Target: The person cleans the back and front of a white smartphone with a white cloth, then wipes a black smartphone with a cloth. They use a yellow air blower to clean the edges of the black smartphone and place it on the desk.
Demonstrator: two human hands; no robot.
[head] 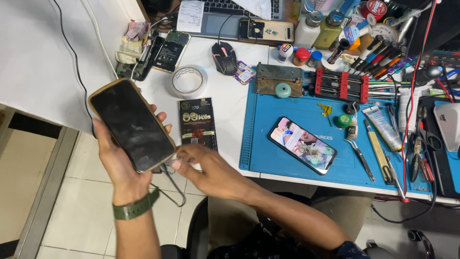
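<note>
My left hand [117,160] holds a smartphone [132,123] with a dark screen and a tan case, lifted over the table's left front corner, screen up. My right hand [208,168] reaches across below it, fingertips at the phone's lower edge near a thin cable [172,184] that hangs from there. Whether those fingers pinch the cable end I cannot tell. A black flat packet [198,123] lies on the white table just behind my right hand. A green watch strap is on my left wrist.
A blue work mat [306,163] carries a second phone [302,145] with a lit screen, tweezers, tubes and a red-and-black clamp [341,85]. A tape roll [188,80], a black mouse [224,57], phone parts, a laptop and bottles sit behind. Tiled floor lies left.
</note>
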